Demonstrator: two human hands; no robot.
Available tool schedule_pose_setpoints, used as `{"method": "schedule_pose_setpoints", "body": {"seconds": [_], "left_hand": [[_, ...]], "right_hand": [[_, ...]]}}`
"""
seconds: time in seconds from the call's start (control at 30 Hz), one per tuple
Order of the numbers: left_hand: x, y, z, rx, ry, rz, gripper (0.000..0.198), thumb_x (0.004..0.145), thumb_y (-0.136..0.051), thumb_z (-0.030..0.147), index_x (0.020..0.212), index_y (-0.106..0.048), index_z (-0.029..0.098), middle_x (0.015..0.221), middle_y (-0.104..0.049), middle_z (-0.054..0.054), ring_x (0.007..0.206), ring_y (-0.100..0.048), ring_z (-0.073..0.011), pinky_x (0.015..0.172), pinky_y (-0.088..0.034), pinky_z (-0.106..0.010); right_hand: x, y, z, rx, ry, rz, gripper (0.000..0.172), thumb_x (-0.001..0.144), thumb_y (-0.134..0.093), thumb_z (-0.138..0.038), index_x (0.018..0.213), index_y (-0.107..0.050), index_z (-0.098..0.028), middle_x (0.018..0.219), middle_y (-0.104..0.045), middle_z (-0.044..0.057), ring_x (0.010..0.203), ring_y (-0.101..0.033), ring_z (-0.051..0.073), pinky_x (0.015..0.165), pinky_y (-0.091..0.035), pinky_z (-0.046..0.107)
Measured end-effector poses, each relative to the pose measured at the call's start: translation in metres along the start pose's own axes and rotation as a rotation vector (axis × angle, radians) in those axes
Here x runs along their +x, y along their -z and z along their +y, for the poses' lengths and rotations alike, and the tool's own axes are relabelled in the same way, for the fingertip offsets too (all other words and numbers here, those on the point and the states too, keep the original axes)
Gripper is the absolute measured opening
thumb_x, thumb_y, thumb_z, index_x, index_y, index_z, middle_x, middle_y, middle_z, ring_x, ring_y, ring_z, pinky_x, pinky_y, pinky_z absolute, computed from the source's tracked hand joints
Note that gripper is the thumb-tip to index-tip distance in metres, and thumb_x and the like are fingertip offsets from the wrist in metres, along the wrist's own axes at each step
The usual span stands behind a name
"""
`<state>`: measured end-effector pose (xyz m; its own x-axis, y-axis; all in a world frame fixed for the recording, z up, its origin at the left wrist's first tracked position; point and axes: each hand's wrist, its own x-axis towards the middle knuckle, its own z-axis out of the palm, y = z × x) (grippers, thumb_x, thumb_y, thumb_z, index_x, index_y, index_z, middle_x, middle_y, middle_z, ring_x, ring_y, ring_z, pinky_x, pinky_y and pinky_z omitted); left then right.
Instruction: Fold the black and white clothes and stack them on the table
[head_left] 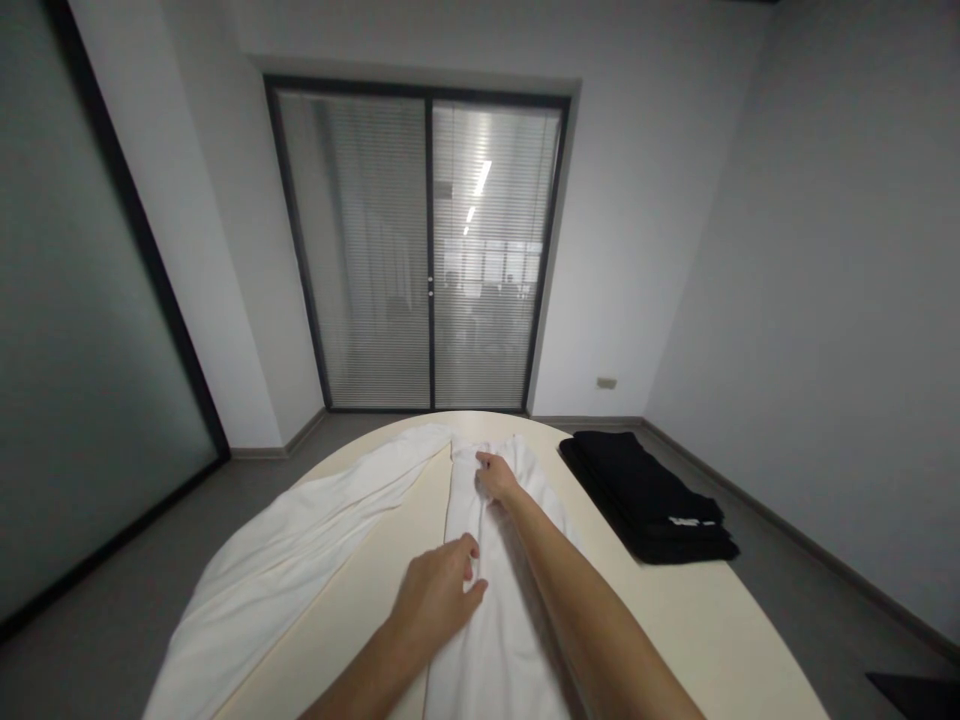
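White trousers lie spread on the table, their two legs running toward me and meeting at the far end. Over the right-hand leg, my left hand is curled, with a fold of the cloth at its bent fingers; the thumb sits a little apart. Farther off, close to the far end of the same leg, my right hand pinches the fabric. A crease runs between the two hands. My right forearm covers part of this leg. The left-hand leg lies loosely wrinkled, untouched by either hand.
A stack of folded black clothes with a small white mark rests at the right of the rounded cream table. Beyond the table are a glass partition with blinds and white walls. A dark object shows at the lower right.
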<state>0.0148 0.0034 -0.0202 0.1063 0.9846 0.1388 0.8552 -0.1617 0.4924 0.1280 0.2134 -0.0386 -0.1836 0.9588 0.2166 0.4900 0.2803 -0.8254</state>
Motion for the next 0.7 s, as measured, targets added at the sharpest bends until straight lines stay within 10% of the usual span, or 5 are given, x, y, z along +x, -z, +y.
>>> {"method": "schedule_pose_setpoints", "body": {"seconds": [0.37, 0.7], "left_hand": [[-0.009, 0.025, 0.003, -0.023, -0.454, -0.195, 0.043, 0.082, -0.047, 0.008, 0.105, -0.072, 0.033, 0.107, -0.068, 0.0, 0.096, -0.066, -0.0173, 0.086, -0.047, -0.026], [-0.012, 0.028, 0.0, -0.054, -0.509, -0.282, 0.036, 0.072, -0.05, 0.004, 0.09, -0.071, 0.028, 0.108, -0.066, 0.002, 0.095, -0.065, -0.0152, 0.087, -0.047, -0.024]], "right_hand": [[0.004, 0.006, 0.007, -0.138, 0.0, -0.046, 0.074, 0.063, -0.049, 0.003, 0.135, -0.055, -0.007, 0.137, -0.059, 0.015, 0.132, -0.051, 0.024, 0.114, -0.035, 0.036], [-0.008, 0.015, 0.002, -0.344, -0.01, -0.031, 0.073, 0.068, -0.05, 0.003, 0.14, -0.051, -0.009, 0.139, -0.058, 0.014, 0.13, -0.052, 0.024, 0.111, -0.037, 0.032]]}}
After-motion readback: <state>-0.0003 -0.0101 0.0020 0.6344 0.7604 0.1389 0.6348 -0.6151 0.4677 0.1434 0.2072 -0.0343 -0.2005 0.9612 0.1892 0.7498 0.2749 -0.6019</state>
